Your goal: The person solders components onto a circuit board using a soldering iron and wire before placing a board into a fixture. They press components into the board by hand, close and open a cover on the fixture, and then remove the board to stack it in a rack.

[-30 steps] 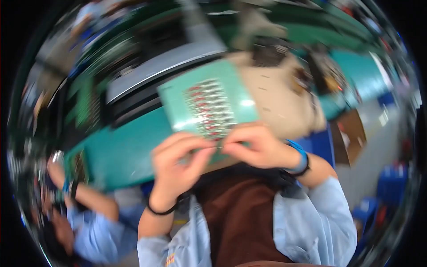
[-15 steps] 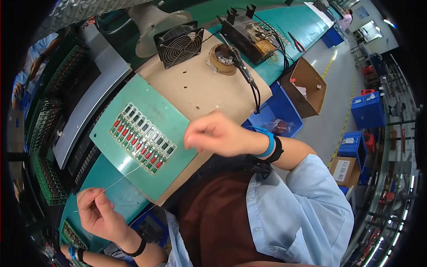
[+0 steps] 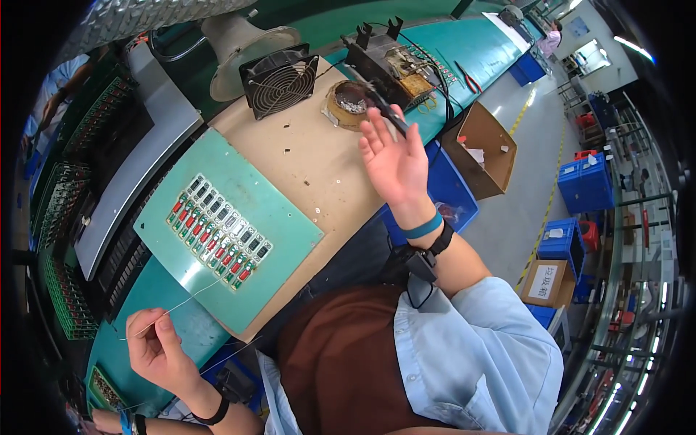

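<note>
My left hand (image 3: 156,344) pinches a thin, silvery solder-like wire (image 3: 192,297) between thumb and fingers. The wire slants up to the lower end of a row of small circuit boards (image 3: 217,232) with red and black parts, lying on a green board (image 3: 279,235). My right hand (image 3: 395,163) is palm up with fingers stretched, at the handle of a soldering iron (image 3: 384,107). The handle crosses between its fingers and thumb; no closed grip shows. The iron leans over a round tin (image 3: 346,105) with silvery scraps.
A black fan (image 3: 281,81) and a dark metal unit (image 3: 384,61) with cables stand at the back. Red pliers (image 3: 470,78) lie beyond. Right of the table are a cardboard box (image 3: 478,148) and a blue bin (image 3: 453,174). Another person's forearm (image 3: 163,424) shows at lower left.
My right hand has moved from beside the circuit boards up and right to the soldering iron, turning palm up and opening. My left hand still pinches the wire. The view has shifted slightly.
</note>
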Demonstrator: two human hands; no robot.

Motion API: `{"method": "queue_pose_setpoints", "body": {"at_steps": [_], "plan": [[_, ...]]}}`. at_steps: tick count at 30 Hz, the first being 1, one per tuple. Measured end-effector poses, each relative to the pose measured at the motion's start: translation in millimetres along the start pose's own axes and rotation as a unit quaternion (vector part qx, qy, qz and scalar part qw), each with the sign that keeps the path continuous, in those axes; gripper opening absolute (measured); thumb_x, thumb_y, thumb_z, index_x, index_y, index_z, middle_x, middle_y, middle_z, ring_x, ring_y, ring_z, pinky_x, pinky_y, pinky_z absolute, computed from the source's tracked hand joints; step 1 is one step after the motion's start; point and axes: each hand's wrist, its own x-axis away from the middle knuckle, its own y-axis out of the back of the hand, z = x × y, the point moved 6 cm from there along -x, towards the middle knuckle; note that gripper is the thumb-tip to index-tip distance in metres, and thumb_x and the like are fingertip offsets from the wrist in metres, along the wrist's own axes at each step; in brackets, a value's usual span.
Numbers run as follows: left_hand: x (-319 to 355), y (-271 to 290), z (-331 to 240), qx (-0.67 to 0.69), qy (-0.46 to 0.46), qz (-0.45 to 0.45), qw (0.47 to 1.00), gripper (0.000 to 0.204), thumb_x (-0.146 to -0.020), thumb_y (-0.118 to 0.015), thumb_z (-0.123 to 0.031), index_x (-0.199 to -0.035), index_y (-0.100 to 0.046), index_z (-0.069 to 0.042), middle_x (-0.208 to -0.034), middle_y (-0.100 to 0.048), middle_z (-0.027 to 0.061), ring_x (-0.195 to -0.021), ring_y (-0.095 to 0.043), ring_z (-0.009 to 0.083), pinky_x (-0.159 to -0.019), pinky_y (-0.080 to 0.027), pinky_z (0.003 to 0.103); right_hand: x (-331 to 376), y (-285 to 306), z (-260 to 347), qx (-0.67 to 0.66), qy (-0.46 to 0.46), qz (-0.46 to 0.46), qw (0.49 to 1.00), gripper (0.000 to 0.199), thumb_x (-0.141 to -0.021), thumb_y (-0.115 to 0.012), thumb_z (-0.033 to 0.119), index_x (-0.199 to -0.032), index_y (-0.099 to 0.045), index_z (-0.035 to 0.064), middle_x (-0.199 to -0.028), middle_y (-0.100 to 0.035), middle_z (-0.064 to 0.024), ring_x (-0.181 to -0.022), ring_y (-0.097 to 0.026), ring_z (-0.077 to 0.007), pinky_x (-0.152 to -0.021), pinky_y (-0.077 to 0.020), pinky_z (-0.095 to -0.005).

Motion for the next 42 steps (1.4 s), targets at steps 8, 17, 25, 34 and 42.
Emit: {"method": "queue_pose_setpoints", "body": {"at_steps": [8, 17, 25, 34, 42], "plan": [[3, 16, 12, 0.004, 0.016, -0.028, 0.999, 0.006, -0.100, -0.067, -0.002, -0.104, -0.067, 0.002, -0.100, -0.060, 0.0051, -0.070, -0.048, 0.0061, -0.055, -0.034, 0.020, 2, 12, 40, 0.226, 0.110, 0.084, 0.964, 0.046, -0.111, -0.053, 0.038, -0.151, -0.048, 0.0162, -0.125, -0.064, -0.0083, -0.108, -0.062, -0.0219, -0.088, -0.0490, -0.0379], [8, 19, 24, -0.013, 0.003, -0.014, 1.000, 0.007, -0.100, -0.065, -0.002, -0.105, -0.068, 0.003, -0.101, -0.060, 0.0059, -0.073, -0.050, 0.0067, -0.055, -0.033, 0.020, 24, -11, 52, 0.222, 0.109, 0.182, 0.952, 0.045, -0.106, -0.062, 0.026, -0.146, -0.053, 0.0055, -0.107, -0.062, -0.0049, -0.096, -0.061, -0.0176, -0.083, -0.0471, -0.0347], [9, 19, 30, -0.017, 0.025, -0.016, 0.999, 0.008, -0.101, -0.064, -0.002, -0.107, -0.068, 0.002, -0.104, -0.062, 0.0082, -0.074, -0.051, 0.0076, -0.055, -0.033, 0.020, 32, 20, 61, 0.522, 0.222, 0.030, 0.823, 0.040, -0.107, -0.059, 0.023, -0.139, -0.058, -0.0009, -0.110, -0.070, -0.0127, -0.090, -0.065, -0.0200, -0.078, -0.0509, -0.0329], [6, 19, 32, -0.023, 0.020, -0.015, 0.999, 0.010, -0.101, -0.063, -0.001, -0.108, -0.068, 0.003, -0.106, -0.063, 0.0095, -0.071, -0.050, 0.0075, -0.055, -0.035, 0.020, 39, 0, 75, 0.251, 0.114, 0.141, 0.951, 0.047, -0.107, -0.057, 0.038, -0.141, -0.059, 0.0049, -0.111, -0.069, -0.0100, -0.091, -0.063, -0.0207, -0.081, -0.0489, -0.0349], [9, 22, 34, -0.033, 0.028, -0.021, 0.999, 0.010, -0.101, -0.063, 0.000, -0.109, -0.068, 0.004, -0.106, -0.064, 0.0102, -0.068, -0.050, 0.0075, -0.056, -0.038, 0.020, 52, -18, 68, 0.243, 0.113, 0.233, 0.935, 0.053, -0.108, -0.054, 0.044, -0.146, -0.056, 0.0078, -0.111, -0.068, -0.0078, -0.092, -0.061, -0.0207, -0.081, -0.0446, -0.0359]]}}
